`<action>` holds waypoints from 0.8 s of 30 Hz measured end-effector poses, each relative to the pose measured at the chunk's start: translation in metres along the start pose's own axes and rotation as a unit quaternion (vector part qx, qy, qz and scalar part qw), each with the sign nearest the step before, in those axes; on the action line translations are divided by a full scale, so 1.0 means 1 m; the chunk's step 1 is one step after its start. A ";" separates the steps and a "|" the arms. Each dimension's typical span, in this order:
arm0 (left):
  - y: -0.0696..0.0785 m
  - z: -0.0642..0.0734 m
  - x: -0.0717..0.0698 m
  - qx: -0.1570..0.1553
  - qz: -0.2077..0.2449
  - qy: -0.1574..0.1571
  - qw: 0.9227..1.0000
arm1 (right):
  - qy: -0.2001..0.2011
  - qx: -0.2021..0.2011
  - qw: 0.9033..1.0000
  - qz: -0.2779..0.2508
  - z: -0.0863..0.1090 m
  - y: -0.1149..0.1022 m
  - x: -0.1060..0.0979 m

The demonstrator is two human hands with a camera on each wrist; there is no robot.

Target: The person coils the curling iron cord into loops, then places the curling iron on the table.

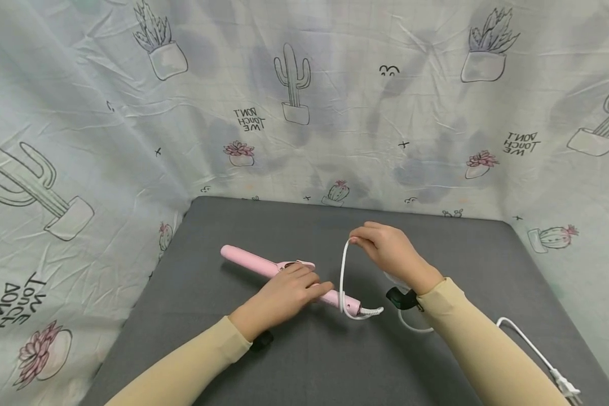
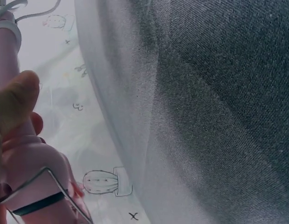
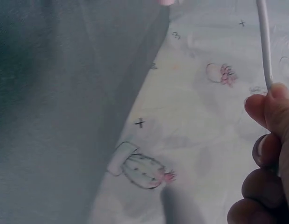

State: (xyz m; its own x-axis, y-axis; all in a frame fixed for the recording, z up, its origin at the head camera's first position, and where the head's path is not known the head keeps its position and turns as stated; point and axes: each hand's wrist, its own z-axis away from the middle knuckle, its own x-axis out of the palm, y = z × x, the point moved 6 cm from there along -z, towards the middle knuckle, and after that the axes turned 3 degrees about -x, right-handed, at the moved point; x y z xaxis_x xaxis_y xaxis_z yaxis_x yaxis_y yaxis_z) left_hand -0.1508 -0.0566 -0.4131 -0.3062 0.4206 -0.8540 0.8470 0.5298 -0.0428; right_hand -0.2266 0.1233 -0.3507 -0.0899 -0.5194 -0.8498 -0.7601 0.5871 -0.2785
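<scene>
A pink curling iron [image 1: 248, 260] slants across the grey table, its barrel toward the far left and its handle toward the right. My left hand [image 1: 290, 292] grips it around the handle, near the clamp lever. In the left wrist view, the thumb lies along the pink handle [image 2: 7, 56]. White cord [image 1: 343, 270] loops around the handle's end, close to the ribbed strain relief. From there it rises to my right hand [image 1: 388, 248], which pinches it between thumb and forefinger above the table. The right wrist view shows the pinched cord [image 3: 264, 42] running upward from the fingertips.
The rest of the cord passes beneath my right forearm to a white plug [image 1: 565, 384] near the table's right edge. Dark wrist straps show at both wrists. Cactus-printed fabric [image 1: 345, 146] hangs behind and beside the grey table [image 1: 264, 220].
</scene>
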 end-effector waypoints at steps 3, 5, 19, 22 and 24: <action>0.000 0.000 -0.002 0.006 0.001 0.013 1.000 | -0.024 0.033 0.999 -0.021 0.005 0.011 0.009; 0.000 0.000 -0.004 0.007 0.008 0.019 1.000 | -0.042 0.049 0.997 -0.036 0.008 0.018 0.016; -0.014 0.001 -0.017 -0.079 0.025 0.055 0.995 | -0.105 0.143 0.975 -0.130 0.034 0.042 0.058; -0.022 0.004 -0.019 -0.119 0.018 0.064 0.991 | -0.091 0.147 0.977 -0.125 0.038 0.041 0.062; -0.027 0.005 -0.022 -0.144 0.018 0.075 0.986 | -0.089 0.151 0.976 -0.128 0.042 0.040 0.066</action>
State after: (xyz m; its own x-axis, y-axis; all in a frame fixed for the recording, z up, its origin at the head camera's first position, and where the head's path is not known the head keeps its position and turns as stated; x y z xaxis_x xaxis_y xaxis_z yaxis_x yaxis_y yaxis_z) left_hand -0.1646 -0.0836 -0.3962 -0.3583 0.5360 -0.7644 0.7061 0.6913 0.1537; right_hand -0.2357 0.1387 -0.4363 0.2112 -0.5725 -0.7922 -0.5169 0.6225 -0.5877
